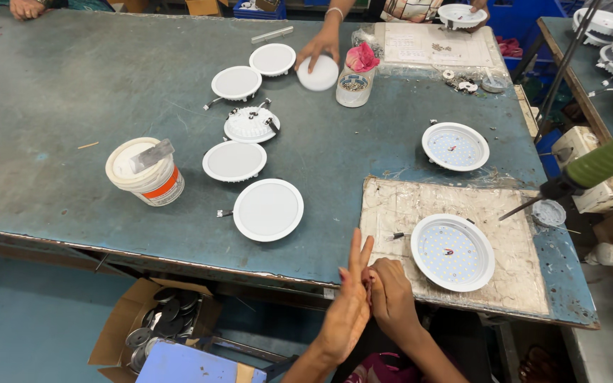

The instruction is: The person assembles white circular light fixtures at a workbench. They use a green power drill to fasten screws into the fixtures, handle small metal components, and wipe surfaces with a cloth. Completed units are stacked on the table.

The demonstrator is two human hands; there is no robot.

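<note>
My left hand (349, 301) is raised at the table's front edge with its fingers stretched up and apart. My right hand (391, 294) presses against it from the right, fingers curled at the left hand's thumb side; whether it holds anything is hidden. Just right of both hands lies a round white light housing (453, 252), its dotted LED face up, on a worn white board (391, 206). A small dark screw (397, 235) lies on the board left of the housing.
A second open housing (455, 147) lies farther back, with several closed white round lights (267, 209) at the centre. A white bucket (147, 174) holds a scraper. Another person's hand (318, 48) rests on a white disc. A green-hosed tool (590, 170) hangs at right. A cardboard box (154, 326) sits below.
</note>
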